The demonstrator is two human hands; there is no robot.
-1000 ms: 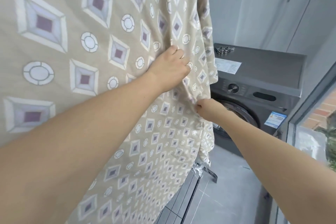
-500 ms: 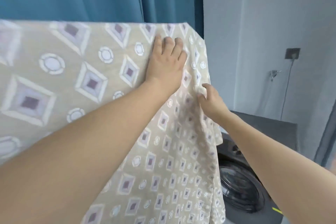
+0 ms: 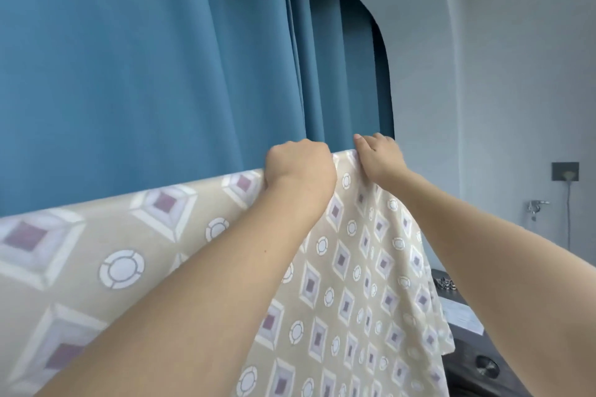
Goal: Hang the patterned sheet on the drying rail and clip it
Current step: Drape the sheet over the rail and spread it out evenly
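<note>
The patterned sheet (image 3: 342, 284), beige with purple diamonds and white rings, hangs folded over a rail that the cloth hides. My left hand (image 3: 298, 166) grips the sheet's top fold, fingers curled over the edge. My right hand (image 3: 379, 155) pinches the top edge at the sheet's right corner, just beside the left hand. Metal clips (image 3: 446, 284) lie on the washing machine at the right, partly behind my right arm.
A blue curtain (image 3: 145, 58) hangs right behind the sheet. A dark grey washing machine (image 3: 483, 361) stands at the lower right, with a label on top. On the grey wall sit a socket (image 3: 565, 171) and a tap (image 3: 537, 205).
Both hands climbed from the sheet's face to its top fold; the left went from lying flat to curling over the edge. The view tilted upward.
</note>
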